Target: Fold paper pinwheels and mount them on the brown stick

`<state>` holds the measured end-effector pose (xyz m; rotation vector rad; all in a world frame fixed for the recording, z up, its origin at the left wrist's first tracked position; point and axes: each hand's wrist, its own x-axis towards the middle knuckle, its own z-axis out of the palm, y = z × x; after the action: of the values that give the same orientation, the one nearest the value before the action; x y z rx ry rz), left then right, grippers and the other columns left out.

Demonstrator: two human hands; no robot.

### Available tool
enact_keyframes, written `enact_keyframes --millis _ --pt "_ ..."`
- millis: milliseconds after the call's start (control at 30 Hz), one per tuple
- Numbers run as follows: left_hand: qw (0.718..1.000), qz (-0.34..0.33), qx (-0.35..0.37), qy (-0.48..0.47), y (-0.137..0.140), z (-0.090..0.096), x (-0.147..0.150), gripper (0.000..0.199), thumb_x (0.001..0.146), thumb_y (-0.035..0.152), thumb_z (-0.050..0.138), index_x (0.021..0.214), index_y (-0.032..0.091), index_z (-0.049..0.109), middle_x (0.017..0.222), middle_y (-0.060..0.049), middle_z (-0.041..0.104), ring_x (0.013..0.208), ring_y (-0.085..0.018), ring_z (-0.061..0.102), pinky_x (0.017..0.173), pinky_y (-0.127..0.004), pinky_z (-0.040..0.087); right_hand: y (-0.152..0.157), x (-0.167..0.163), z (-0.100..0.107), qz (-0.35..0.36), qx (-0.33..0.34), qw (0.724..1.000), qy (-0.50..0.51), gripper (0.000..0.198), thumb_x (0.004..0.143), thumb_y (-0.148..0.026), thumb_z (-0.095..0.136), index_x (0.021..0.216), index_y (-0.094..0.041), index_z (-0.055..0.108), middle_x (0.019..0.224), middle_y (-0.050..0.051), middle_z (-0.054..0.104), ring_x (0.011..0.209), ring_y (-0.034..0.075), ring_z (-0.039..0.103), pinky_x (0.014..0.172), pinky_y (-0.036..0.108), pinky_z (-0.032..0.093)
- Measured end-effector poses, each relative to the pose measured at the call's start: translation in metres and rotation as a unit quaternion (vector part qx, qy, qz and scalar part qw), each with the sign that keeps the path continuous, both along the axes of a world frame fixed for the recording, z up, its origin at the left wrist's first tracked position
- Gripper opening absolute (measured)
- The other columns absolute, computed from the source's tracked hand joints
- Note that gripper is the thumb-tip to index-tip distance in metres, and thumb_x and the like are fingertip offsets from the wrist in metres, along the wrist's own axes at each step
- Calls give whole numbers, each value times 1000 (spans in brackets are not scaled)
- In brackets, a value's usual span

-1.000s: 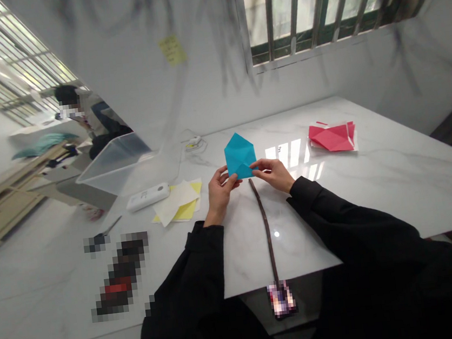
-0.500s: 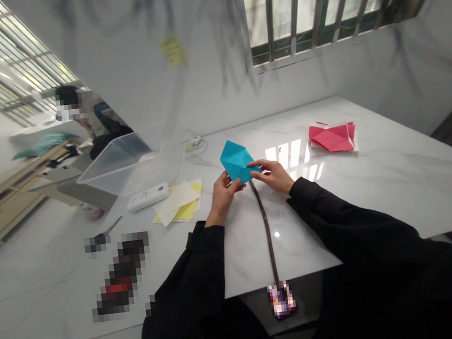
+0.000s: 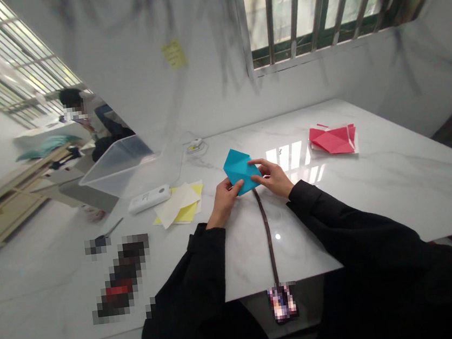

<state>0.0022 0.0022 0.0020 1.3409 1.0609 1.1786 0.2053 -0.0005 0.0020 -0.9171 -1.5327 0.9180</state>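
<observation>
A folded sheet of blue paper (image 3: 239,167) with visible creases is held up above the table between both hands. My left hand (image 3: 224,196) pinches its lower left edge, the thumb lying on the near face. My right hand (image 3: 272,175) grips the right edge between thumb and fingers. The fingers behind the paper are partly hidden. Below the paper, a thin dark brown strap-like strip (image 3: 268,235) runs down toward the table's front edge.
Folded red paper (image 3: 333,140) lies at the right back. To the left are yellow and white sheets (image 3: 181,203), a white oblong device (image 3: 149,199), a clear plastic bin (image 3: 117,165), scissors (image 3: 106,235) and a blurred dark object (image 3: 122,279). Another person (image 3: 93,116) sits far left.
The blue paper has come slightly lower and tilted a little in my hands. My left thumb now lies further onto its face. Both hands keep their hold.
</observation>
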Motion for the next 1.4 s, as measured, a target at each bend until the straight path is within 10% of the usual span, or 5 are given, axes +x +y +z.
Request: enact_keyframes --millis 133,400,1400 --pt "1000 -2 3 10 0 0 0 54 71 52 86 107 12 75 106 -13 78 93 -26 72 85 -37 56 2 2 -2 5 -21 999 28 87 79 -39 77 155 -21 40 76 -3 64 68 16 58 67 30 50" --pt "1000 -15 6 -20 -2 7 1 65 69 52 87 117 14 68 104 -12 79 92 -25 74 90 -39 57 5 -3 -4 88 -126 984 87 48 69 -50 84 99 -14 71 94 9 76 79 20 68 79 36 56" --pt "1000 17 6 0 -5 12 2 62 65 48 91 113 16 66 78 -2 73 69 -17 68 73 -32 56 6 2 -6 -21 -167 984 62 50 65 -60 86 66 -17 59 58 1 59 53 13 50 50 29 40"
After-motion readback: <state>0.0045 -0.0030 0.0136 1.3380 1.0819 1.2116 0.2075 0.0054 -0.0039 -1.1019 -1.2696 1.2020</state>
